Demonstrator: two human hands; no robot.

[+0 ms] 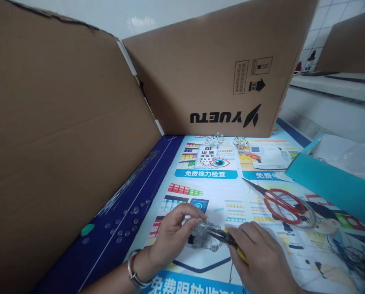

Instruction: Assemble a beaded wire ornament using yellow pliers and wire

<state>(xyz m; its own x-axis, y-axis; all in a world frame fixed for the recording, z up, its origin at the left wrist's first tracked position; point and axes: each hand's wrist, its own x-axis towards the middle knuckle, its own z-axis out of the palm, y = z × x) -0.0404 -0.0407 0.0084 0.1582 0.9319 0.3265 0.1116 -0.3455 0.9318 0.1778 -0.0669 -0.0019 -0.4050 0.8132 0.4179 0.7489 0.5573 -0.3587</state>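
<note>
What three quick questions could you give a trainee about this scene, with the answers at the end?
1. Which hand holds the yellow-handled pliers: the left hand or the right hand?
2. True or false: the left hand is gripping the red-handled scissors.
3. Fill in the blank: the word printed on the cardboard box panel is ____.

Key: 1. Right hand. 2. False; it grips a clear cluster. 3. YUETU.

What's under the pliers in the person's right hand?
Under the pliers held in the right hand is a clear beaded piece, gripped by the left hand, above a printed poster. The hands cover parts of the piece and the poster beneath it.
</note>
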